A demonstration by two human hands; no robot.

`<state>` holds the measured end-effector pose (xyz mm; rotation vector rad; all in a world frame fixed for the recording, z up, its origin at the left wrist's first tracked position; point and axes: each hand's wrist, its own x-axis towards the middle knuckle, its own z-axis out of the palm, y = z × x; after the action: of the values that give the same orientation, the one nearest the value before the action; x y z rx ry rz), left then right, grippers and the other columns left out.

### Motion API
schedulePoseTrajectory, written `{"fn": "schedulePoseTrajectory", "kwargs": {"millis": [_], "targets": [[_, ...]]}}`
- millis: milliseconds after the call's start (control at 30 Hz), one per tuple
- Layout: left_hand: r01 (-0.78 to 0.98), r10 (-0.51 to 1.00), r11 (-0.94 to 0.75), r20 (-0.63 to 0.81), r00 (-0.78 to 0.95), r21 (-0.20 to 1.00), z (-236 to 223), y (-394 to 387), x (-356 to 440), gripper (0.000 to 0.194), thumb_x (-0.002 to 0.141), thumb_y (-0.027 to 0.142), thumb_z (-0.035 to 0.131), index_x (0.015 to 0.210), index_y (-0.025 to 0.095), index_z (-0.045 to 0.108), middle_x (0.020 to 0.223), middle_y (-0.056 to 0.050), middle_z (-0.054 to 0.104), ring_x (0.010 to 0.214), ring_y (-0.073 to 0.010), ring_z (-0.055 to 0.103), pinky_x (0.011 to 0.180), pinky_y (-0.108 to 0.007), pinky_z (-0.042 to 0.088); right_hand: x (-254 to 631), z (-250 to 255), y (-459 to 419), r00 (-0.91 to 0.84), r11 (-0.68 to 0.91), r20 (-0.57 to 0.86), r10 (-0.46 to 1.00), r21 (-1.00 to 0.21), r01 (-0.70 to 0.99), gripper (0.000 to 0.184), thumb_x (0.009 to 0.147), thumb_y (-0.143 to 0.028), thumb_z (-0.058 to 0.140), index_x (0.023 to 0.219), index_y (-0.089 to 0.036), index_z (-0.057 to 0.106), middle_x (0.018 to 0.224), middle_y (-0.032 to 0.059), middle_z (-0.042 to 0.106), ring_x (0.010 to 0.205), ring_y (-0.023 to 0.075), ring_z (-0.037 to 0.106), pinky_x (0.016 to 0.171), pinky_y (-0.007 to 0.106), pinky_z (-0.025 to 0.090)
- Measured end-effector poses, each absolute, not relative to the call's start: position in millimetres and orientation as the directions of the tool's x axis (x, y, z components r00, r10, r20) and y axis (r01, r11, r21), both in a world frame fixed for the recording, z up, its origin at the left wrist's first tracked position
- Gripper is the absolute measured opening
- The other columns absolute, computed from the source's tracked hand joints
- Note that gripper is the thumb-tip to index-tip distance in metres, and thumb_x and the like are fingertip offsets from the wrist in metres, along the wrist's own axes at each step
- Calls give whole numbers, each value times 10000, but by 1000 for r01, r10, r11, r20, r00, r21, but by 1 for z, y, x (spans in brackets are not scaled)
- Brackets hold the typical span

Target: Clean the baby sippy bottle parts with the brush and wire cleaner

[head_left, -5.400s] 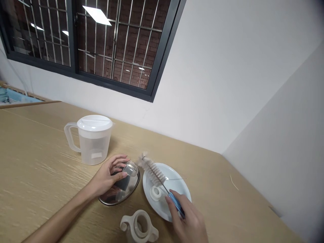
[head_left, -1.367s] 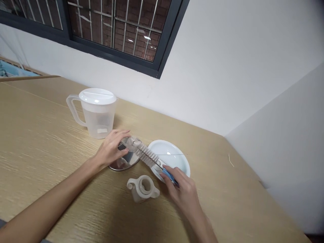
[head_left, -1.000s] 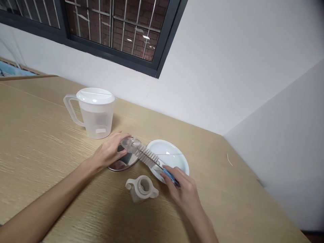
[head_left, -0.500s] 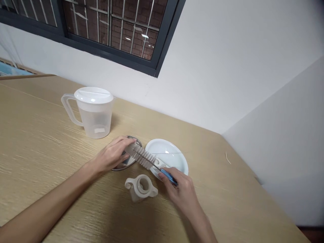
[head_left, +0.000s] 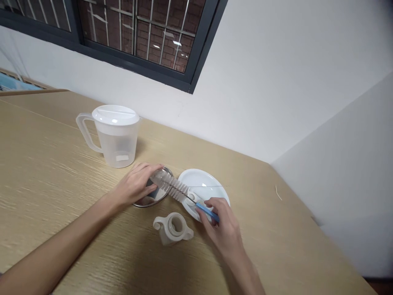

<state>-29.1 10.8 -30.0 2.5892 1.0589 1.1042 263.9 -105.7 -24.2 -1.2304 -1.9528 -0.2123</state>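
A bottle brush (head_left: 176, 190) with white bristles, a twisted wire stem and a blue handle slants between my hands. My right hand (head_left: 225, 225) grips the blue handle between thumb and fingers. At the bristle end, my left hand (head_left: 135, 184) is closed around a pale translucent piece (head_left: 157, 176); whether it is separate from the brush I cannot tell. Beneath that hand lies a round, mirror-like metal dish (head_left: 158, 198). A white oval plate (head_left: 211, 182) under the brush bears a small white part (head_left: 193, 196). Nearest me stands an off-white two-handled bottle holder (head_left: 173, 229), its round opening facing up.
A translucent lidded pitcher (head_left: 118, 141) stands at the back left, its handle pointing left. Behind the wooden table (head_left: 92, 254) is a white wall with a barred window (head_left: 138, 37). A thin pale strip (head_left: 278, 192) lies to the right.
My right hand has shifted slightly right with the handle, and the bristles now sit a little farther right. My left hand has drawn slightly left. The bottle holder stays put.
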Motion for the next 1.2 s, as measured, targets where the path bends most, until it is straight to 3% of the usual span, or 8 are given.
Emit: {"fn": "schedulePoseTrajectory", "kwargs": {"millis": [233, 500, 667, 733, 800, 933, 1067, 1200], "targets": [[545, 658, -746, 555, 510, 383, -29, 11, -30, 535, 865, 220, 650, 1378, 273, 508, 1288, -67, 658, 1162, -270, 609, 1021, -443, 480, 269, -25, -108, -279, 580, 763, 584, -152, 800, 223, 890, -71, 657, 1074, -193, 628, 946, 67, 676, 806, 135, 673, 595, 205, 525], [507, 634, -769, 572, 521, 390, -29, 10, -28, 543, 860, 201, 660, 1372, 292, 501, 1289, -52, 664, 1169, -260, 625, 1019, -428, 490, 272, -21, -108, -228, 587, 776, 588, -216, 780, 299, 896, -106, 676, 1174, -210, 645, 959, 72, 710, 794, 158, 683, 566, 243, 525], [517, 618, -780, 561, 551, 352, -30, 10, -27, 536, 883, 183, 632, 1384, 274, 467, 1307, -70, 648, 1186, -261, 609, 1022, -431, 483, 272, -21, -108, -219, 562, 744, 631, -245, 790, 85, 936, -135, 625, 988, -182, 673, 771, 20, 682, 593, 102, 596, 507, 222, 451], [530, 619, -778, 553, 558, 337, -29, 10, -27, 526, 889, 189, 629, 1381, 267, 457, 1301, -72, 648, 1173, -260, 609, 1009, -428, 486, 270, -21, -108, -230, 552, 733, 640, -230, 801, 101, 962, -143, 582, 940, -185, 672, 705, -3, 654, 545, 89, 564, 516, 219, 445], [551, 626, -771, 544, 559, 320, -28, 10, -28, 517, 894, 207, 632, 1376, 255, 453, 1290, -77, 652, 1159, -262, 610, 1005, -434, 482, 269, -22, -108, -223, 532, 728, 648, -224, 816, 93, 966, -183, 594, 1025, -187, 666, 720, -8, 660, 536, 87, 571, 521, 211, 459], [619, 666, -728, 522, 534, 295, -24, 10, -31, 521, 903, 254, 638, 1385, 216, 441, 1286, -99, 658, 1160, -283, 599, 997, -449, 475, 270, -28, -106, -161, 463, 718, 677, -246, 852, 329, 924, -300, 685, 1211, -187, 572, 823, -4, 679, 503, 79, 568, 486, 204, 488], [647, 676, -707, 541, 501, 285, -20, 11, -32, 532, 902, 258, 636, 1389, 196, 430, 1296, -103, 664, 1172, -286, 597, 1005, -439, 464, 274, -32, -103, -127, 449, 770, 625, -222, 865, 288, 944, -211, 648, 1206, -185, 531, 966, 39, 702, 554, 75, 620, 479, 192, 494], [652, 697, -692, 525, 489, 310, -19, 12, -33, 556, 892, 247, 635, 1400, 186, 419, 1297, -99, 667, 1186, -282, 594, 1016, -425, 456, 277, -26, -104, -210, 500, 819, 535, -107, 859, 226, 920, -98, 657, 1119, -182, 591, 877, 22, 714, 559, 83, 622, 525, 206, 510]]}}
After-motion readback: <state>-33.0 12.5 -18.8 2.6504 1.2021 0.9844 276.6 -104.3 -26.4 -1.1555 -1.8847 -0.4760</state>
